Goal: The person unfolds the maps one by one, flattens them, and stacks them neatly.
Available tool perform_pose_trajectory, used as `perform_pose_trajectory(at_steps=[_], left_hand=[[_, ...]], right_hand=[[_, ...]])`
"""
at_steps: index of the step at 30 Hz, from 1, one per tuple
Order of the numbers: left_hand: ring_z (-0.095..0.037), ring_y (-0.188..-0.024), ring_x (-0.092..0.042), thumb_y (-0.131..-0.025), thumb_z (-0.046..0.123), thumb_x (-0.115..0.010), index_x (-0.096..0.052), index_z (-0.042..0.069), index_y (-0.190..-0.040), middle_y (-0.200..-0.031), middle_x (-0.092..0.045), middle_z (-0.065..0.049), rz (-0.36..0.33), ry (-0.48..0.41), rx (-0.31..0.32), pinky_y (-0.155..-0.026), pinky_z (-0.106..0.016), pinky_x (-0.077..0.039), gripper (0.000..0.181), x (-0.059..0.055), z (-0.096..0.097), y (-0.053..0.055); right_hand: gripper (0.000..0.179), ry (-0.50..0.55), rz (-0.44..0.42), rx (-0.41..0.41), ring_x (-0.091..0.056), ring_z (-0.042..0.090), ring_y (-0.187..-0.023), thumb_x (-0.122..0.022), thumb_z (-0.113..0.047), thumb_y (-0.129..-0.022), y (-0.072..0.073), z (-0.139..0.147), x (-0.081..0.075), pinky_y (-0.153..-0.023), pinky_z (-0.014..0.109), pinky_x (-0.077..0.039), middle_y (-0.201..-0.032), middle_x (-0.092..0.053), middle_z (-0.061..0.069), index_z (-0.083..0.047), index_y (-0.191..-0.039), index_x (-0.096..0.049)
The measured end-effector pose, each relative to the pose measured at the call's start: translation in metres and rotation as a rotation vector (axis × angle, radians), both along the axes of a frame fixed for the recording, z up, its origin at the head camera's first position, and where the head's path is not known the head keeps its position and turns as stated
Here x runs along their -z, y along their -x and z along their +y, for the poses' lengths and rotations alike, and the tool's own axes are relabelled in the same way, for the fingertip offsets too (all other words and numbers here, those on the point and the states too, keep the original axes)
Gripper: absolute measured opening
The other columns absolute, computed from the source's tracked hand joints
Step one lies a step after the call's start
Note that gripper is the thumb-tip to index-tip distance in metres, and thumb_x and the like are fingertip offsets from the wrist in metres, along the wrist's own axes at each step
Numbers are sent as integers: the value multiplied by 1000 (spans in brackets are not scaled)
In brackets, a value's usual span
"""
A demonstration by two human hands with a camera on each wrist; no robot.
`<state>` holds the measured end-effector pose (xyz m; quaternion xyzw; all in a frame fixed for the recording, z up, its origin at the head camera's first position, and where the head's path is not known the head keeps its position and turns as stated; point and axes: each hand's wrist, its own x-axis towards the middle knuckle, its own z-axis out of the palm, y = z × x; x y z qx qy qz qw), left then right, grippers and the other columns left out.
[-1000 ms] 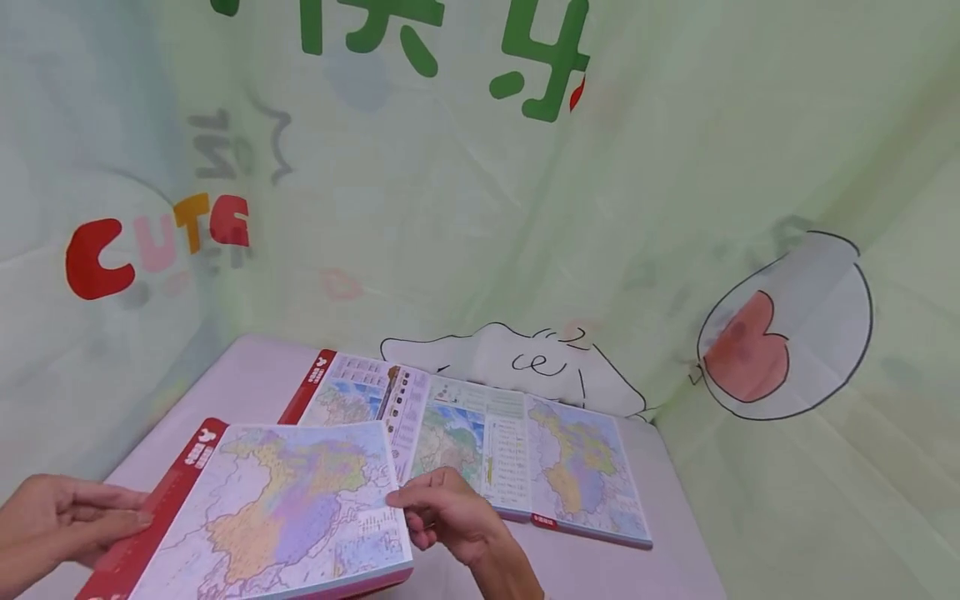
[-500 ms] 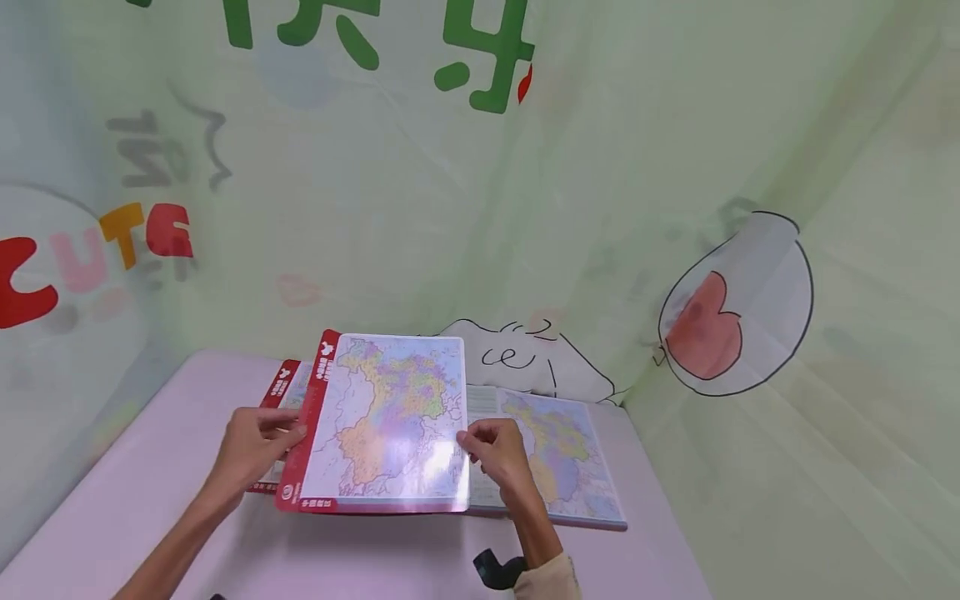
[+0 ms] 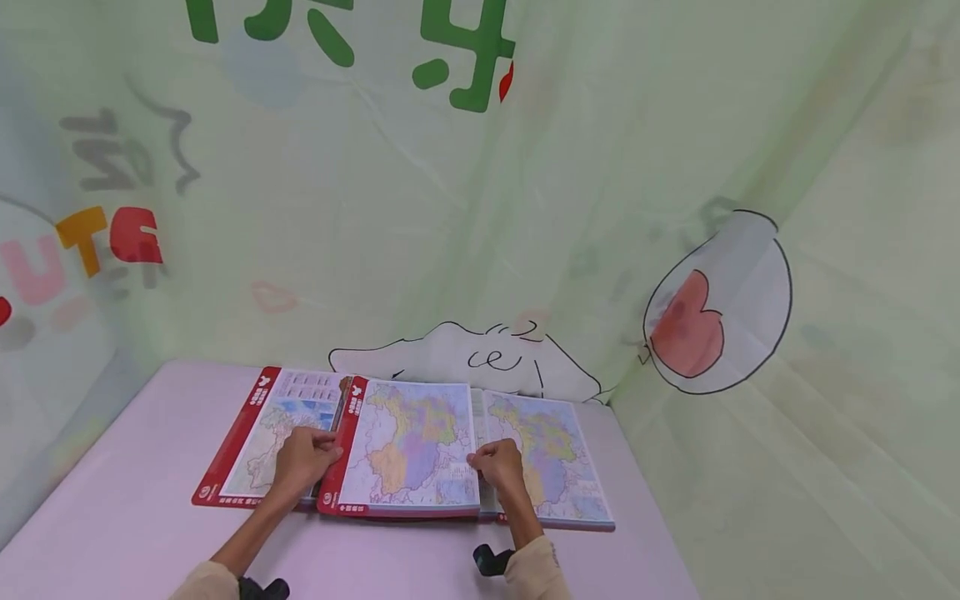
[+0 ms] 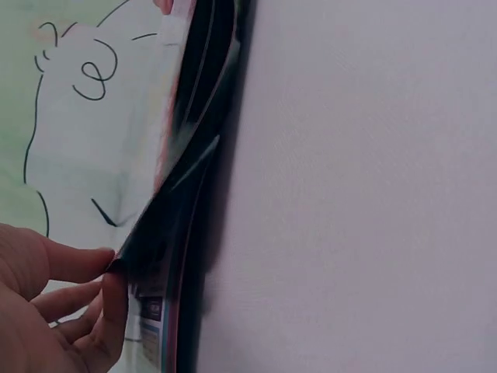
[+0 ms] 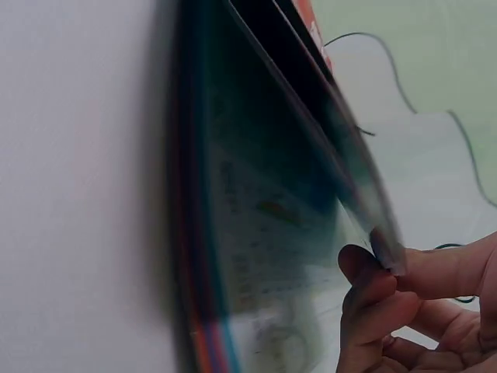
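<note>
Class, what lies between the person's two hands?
The held map, its red strip by the left hand, reaches across to the right hand, as the head view shows.

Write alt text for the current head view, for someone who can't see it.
A person's left grip and right grip hold a red-edged map by its side edges, with a second map partly showing on its left and a third map on its right. Behind the pink table hangs a pale green backdrop with colourful lettering.

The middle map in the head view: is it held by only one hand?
No, the middle map is pinched by the left hand on its red side and by the right hand on the opposite side.
</note>
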<state>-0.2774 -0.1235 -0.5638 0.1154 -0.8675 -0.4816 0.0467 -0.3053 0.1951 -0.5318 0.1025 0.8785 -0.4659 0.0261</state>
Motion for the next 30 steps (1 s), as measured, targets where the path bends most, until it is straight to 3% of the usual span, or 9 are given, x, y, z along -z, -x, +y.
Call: perform_pose_trajectory(at_steps=[3, 11, 16, 18, 24, 30], left_hand=[[-19, -69, -67, -87, 13, -76, -69, -4, -121, -88, -74, -16, 5, 12, -2, -59, -30, -54, 38, 3, 2, 6], [-25, -73, -73, -86, 16, -78, -71, -3, -112, -95, -76, -21, 51, 36, -49, -59, -31, -56, 34, 6, 9, 15], [-25, -74, -72, -83, 16, -80, -72, -2, -112, -96, -76, -19, 54, 27, -82, -60, -31, -55, 35, 6, 13, 17], [-25, -73, -71, -84, 15, -79, -71, -2, -115, -95, -76, -19, 59, 32, -84, -60, -31, -54, 36, 6, 14, 18], [-25, -73, -72, -85, 14, -78, -70, 0, -122, -95, -77, -18, 65, 34, -81, -60, -31, -53, 40, 8, 13, 20], [-25, -74, -73, -85, 15, -78, -70, 1, -121, -94, -77, -17, 79, 45, -74, -64, -36, -54, 40, 12, 9, 22]], right_hand=[[19, -46, 22, 22, -50, 18, -59, -78, -8, -81, 5, 2, 10, -50, 28, -38, -70, -63, 5, -3, -64, -71], [15, -205, 218, 120, -58, 21, -58, -82, -6, -77, 21, -2, 45, -51, 31, -46, -71, -68, 11, -2, -69, -70], [10, -238, 291, 181, -61, 22, -58, -81, -3, -77, 21, -9, 49, -54, 35, -49, -70, -69, 11, 0, -74, -72], [8, -209, 295, 195, -61, 22, -58, -80, 0, -76, 16, -12, 42, -54, 35, -49, -72, -69, 13, 2, -83, -75], [38, -53, 225, 196, -53, 17, -56, -76, 5, -74, 17, -10, 37, -50, 29, -38, -68, -66, 9, -5, -110, -77], [49, 213, 99, 95, -68, 23, -62, -74, 8, -76, 13, 0, 22, -53, 25, -49, -75, -73, 18, -1, -124, -70]])
